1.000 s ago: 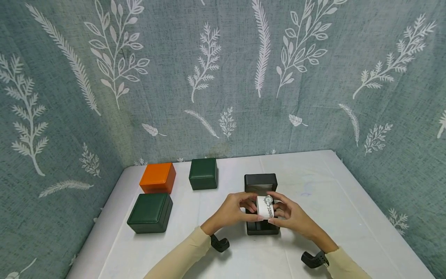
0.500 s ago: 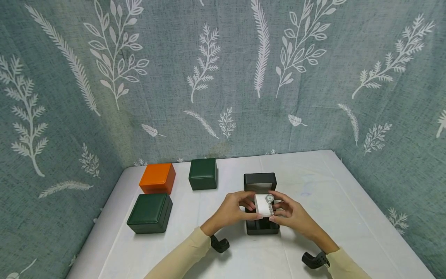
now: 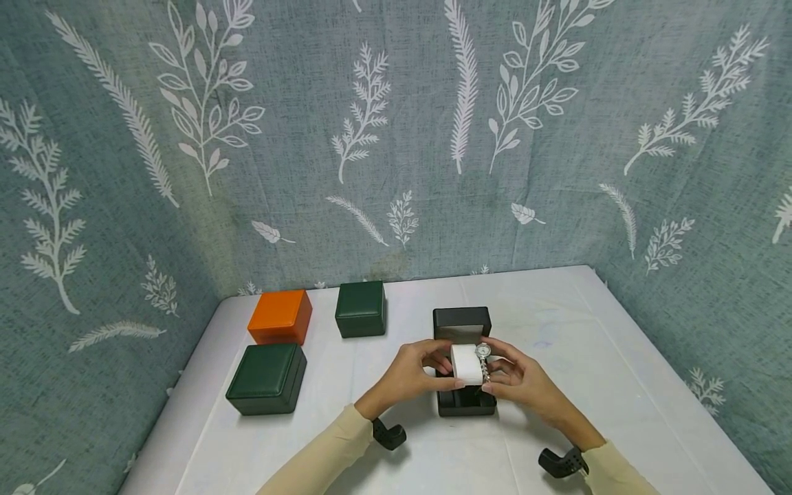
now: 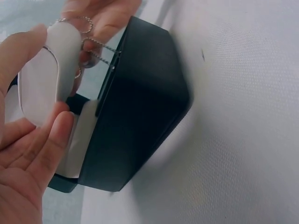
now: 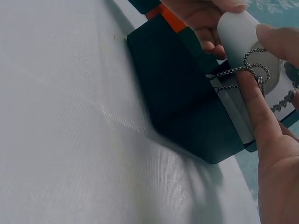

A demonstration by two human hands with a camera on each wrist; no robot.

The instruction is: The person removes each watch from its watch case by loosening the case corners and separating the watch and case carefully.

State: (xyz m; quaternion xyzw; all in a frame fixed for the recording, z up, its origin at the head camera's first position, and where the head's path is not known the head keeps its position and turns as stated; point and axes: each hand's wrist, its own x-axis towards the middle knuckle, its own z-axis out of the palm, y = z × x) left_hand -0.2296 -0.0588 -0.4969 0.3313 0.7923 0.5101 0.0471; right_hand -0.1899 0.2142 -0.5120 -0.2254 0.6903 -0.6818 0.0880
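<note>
In the head view my left hand [image 3: 413,371] grips a white watch cushion [image 3: 466,364] between thumb and fingers. At the cushion's right end hangs a silver watch [image 3: 483,351] with a chain-like bracelet, pinched by my right hand [image 3: 524,377]. Both are held over a black watch box [image 3: 467,410], whose lid [image 3: 461,318] stands raised at the back. The left wrist view shows the cushion [image 4: 39,79] from its end, with loose loops of the bracelet [image 4: 99,45] beside it. In the right wrist view a finger lies against the bracelet chain [image 5: 233,72].
An orange box [image 3: 280,313] and a dark green box [image 3: 266,375] stand at the table's left, with a smaller green box [image 3: 361,308] at the back. The white-covered table [image 3: 594,330] meets a leaf-patterned curtain [image 3: 396,137] behind.
The watch has slid rightward along the cushion to its right end, drawn by the right hand. The left hand and cushion have shifted slightly left, baring more white surface.
</note>
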